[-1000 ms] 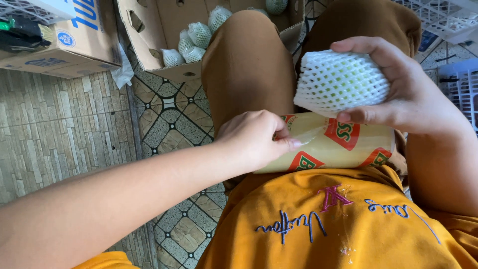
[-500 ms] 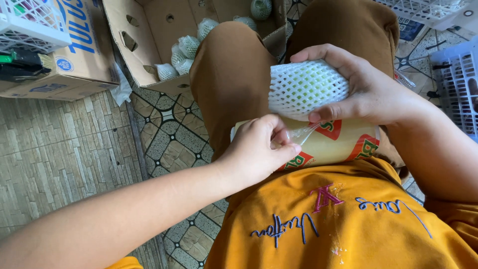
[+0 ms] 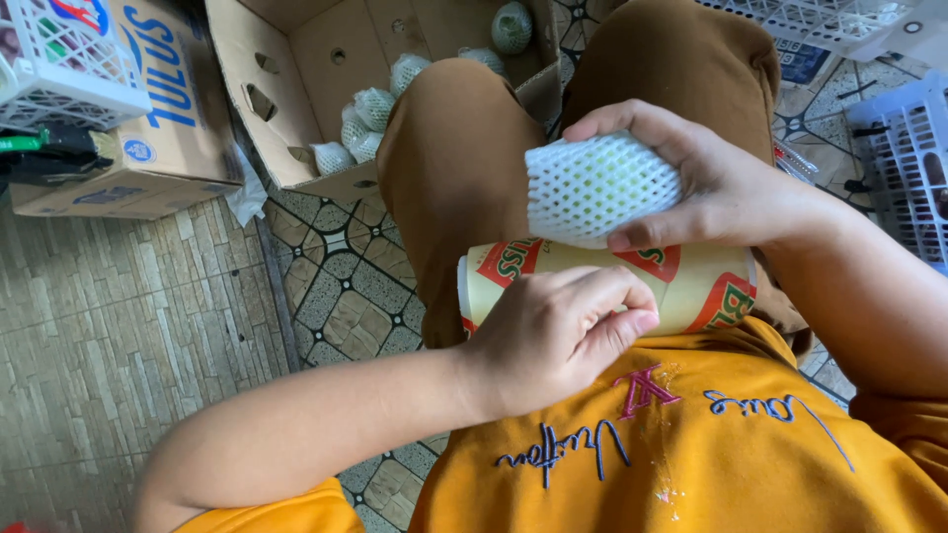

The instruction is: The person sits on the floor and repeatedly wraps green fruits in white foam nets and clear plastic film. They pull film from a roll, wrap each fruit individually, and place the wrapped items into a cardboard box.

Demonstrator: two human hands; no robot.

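Note:
My right hand (image 3: 726,192) grips a round green fruit in a white foam net sleeve (image 3: 597,188) and holds it just above my lap. A cream roll of printed labels with red and green marks (image 3: 691,286) lies across my lap, against my orange shirt. My left hand (image 3: 553,336) rests on the near side of this roll, its thumb and fingers pinched together on the roll's surface. Whether a loose label sits between those fingertips is hidden. The netted fruit touches the top of the roll.
An open cardboard box (image 3: 296,69) beyond my knees holds several more netted fruits (image 3: 370,109). A second cardboard box (image 3: 158,148) with a white plastic crate (image 3: 59,59) on it stands at the left. More crates (image 3: 908,158) are at the right, on a patterned tile floor.
My right hand has brought the netted fruit down and left until it rests on the roll. My left hand has stayed at the roll, with its fingers curling tighter.

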